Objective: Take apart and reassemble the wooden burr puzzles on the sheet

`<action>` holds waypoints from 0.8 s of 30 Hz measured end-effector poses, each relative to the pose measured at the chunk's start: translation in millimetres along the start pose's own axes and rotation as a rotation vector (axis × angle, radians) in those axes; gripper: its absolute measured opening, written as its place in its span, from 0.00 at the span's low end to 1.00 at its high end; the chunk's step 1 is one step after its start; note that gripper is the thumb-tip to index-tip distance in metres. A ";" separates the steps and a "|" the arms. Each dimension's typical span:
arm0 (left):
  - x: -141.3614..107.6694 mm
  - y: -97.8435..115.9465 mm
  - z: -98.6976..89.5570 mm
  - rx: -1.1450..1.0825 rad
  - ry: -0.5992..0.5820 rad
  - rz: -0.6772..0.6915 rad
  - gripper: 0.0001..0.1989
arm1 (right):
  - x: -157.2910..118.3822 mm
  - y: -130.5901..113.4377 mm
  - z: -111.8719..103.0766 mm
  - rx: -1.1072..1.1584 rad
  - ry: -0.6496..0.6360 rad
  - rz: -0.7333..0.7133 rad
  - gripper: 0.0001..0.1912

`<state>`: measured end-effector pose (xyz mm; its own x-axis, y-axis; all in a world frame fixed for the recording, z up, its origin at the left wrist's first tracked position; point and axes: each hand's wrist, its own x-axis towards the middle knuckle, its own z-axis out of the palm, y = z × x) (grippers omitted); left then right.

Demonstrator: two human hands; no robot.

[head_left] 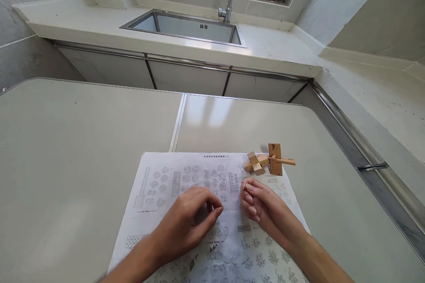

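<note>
A large printed sheet [186, 170] covered with small line diagrams lies under both hands. My left hand [186, 216] rests palm down over its middle, thumb and index fingertips together, and nothing shows between them. To the right, my right hand [262, 205] lies on its side with fingers curled in and the thumb against the index finger; no object is visible in it. Just beyond its fingertips sits a wooden interlocking burr puzzle [256, 163]. Beside that, a second wooden puzzle [275, 159] has a flat marked plate and a rod pointing right. Neither hand touches the puzzles.
A pale table [66, 150] with a metal seam [178, 124] carries the sheet. Behind it stands a white counter [83, 20] with a sink [186, 24] and a tall faucet [228, 4] below a window. Another counter [381, 97] runs along the right.
</note>
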<state>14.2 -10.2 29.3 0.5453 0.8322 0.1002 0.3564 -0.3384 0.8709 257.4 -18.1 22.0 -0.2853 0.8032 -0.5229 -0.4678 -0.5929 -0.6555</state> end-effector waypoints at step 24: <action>1.8 3.9 -1.4 0.022 0.025 0.014 0.05 | 1.7 0.2 -0.7 0.002 0.005 0.003 0.15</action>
<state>15.5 -9.4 33.6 0.5311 0.8381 0.1243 0.3655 -0.3591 0.8588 257.5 -16.9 20.5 -0.2829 0.8011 -0.5274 -0.4686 -0.5952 -0.6528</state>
